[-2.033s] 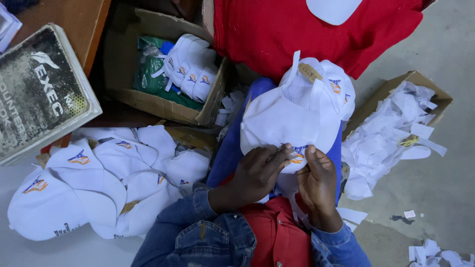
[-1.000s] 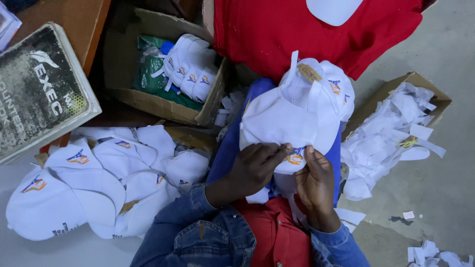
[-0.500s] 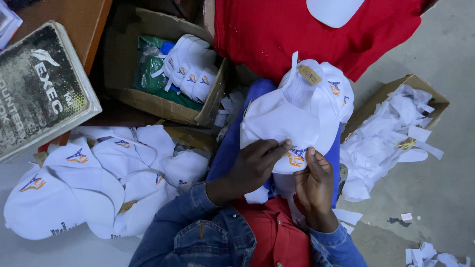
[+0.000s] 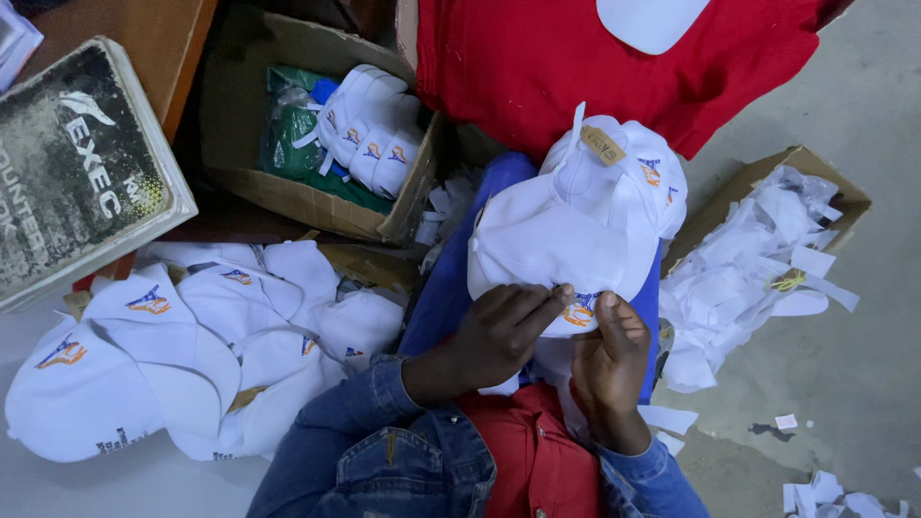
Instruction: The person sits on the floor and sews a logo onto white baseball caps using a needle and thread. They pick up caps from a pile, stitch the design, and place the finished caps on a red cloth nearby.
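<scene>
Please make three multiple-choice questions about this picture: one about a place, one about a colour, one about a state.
1. Where does the pile of white caps lie?
A. to the person's left
B. inside the right box
C. on the red cloth

2. What colour is the sleeve of the left hand?
A. green
B. blue denim
C. yellow

3. What does the right hand do?
A. hangs free
B. touches the white cap on the lap
C. holds scissors

Answers: 1 A, the pile lies left of the lap. 2 B, the cuff is denim. 3 B, its fingers meet the cap's emblem.
</scene>
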